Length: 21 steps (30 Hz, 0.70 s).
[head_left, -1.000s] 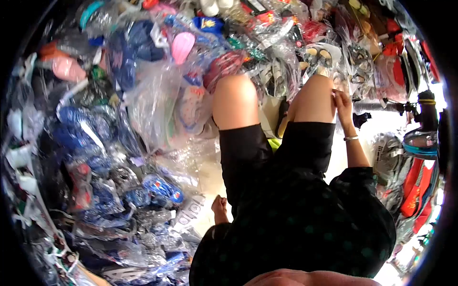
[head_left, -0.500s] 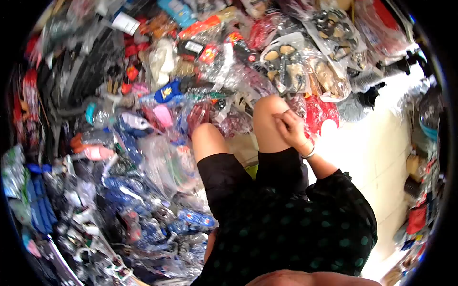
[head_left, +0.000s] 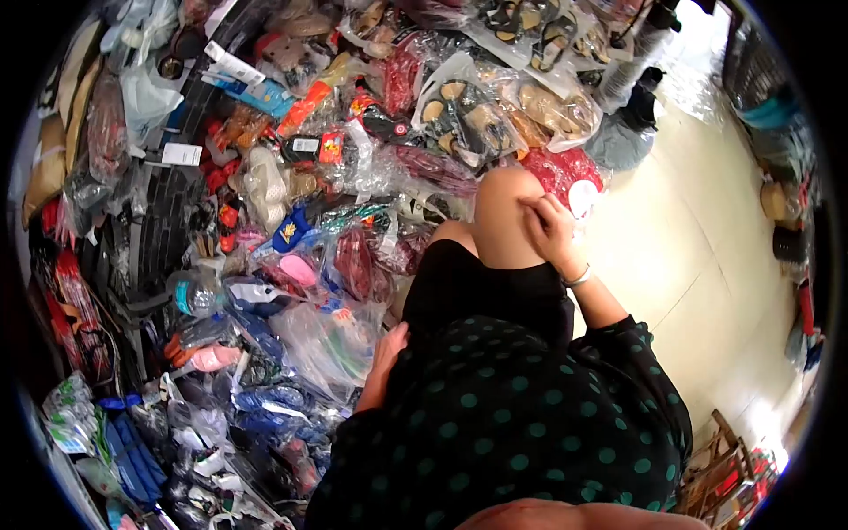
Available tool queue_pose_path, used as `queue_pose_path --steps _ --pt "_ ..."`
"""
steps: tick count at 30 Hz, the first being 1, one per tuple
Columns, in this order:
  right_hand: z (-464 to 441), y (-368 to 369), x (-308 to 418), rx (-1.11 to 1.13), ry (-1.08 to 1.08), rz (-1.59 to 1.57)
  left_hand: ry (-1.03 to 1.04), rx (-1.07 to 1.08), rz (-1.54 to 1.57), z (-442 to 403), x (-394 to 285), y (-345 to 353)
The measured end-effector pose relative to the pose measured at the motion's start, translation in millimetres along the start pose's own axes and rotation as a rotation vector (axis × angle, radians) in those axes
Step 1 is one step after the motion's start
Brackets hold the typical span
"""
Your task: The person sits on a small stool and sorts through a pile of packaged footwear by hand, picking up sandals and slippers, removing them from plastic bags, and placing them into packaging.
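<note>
My right hand rests against the side of my bare right knee, fingers loosely bent and apart, holding nothing; a light band is on its wrist. My left hand is beside my left thigh, against the black shorts. Its fingers are partly hidden, so their grip does not show. Close to it lies a clear plastic bag on a heap of plastic-wrapped goods. Just beyond my right hand is a red packet with a white round patch.
Bagged sandals, a pink oval item and a blue cap-like item lie in the heap ahead and left. Pale tiled floor runs along my right. A wooden stool-like frame stands at lower right.
The view has shifted and become sharper. My left knee has moved inward behind the right one, and my left hand has come into view beside my thigh. My right hand stays on the knee.
</note>
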State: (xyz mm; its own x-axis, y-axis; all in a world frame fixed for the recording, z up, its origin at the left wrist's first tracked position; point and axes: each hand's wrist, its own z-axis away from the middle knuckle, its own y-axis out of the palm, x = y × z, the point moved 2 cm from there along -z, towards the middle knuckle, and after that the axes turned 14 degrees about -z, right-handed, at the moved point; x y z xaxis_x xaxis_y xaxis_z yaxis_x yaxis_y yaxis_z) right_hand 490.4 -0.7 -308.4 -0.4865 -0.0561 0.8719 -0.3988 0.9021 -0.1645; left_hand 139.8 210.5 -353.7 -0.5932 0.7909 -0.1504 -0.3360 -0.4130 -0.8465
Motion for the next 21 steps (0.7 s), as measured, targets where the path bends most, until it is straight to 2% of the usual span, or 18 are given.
queue_pose_path --steps 2,6,8,10,12,13,14,16,21 --pt "9 -15 5 -0.061 0.084 0.057 0.248 -0.153 -0.048 -25 -6 1" --pt "25 -26 3 -0.125 0.101 0.094 0.277 -0.157 0.027 -46 -16 7" --pt "29 -22 4 -0.132 0.124 0.077 0.256 -0.076 0.076 -41 -14 14" --pt "27 -20 6 -0.099 0.146 0.145 0.301 -0.134 0.023 -52 13 61" --pt "25 -15 6 -0.083 0.127 0.148 0.473 -0.430 -0.040 -51 11 64" --pt "24 -12 7 -0.084 0.078 0.132 0.413 -0.190 0.061 -57 18 68" --pt "25 -9 8 -0.086 0.031 0.113 0.403 -0.191 0.067 -55 11 54" --pt "26 -5 11 -0.069 0.053 0.104 0.251 -0.028 0.175 -47 -2 32" --pt "28 1 9 -0.068 0.027 0.072 0.302 -0.056 0.143 -84 -27 25"
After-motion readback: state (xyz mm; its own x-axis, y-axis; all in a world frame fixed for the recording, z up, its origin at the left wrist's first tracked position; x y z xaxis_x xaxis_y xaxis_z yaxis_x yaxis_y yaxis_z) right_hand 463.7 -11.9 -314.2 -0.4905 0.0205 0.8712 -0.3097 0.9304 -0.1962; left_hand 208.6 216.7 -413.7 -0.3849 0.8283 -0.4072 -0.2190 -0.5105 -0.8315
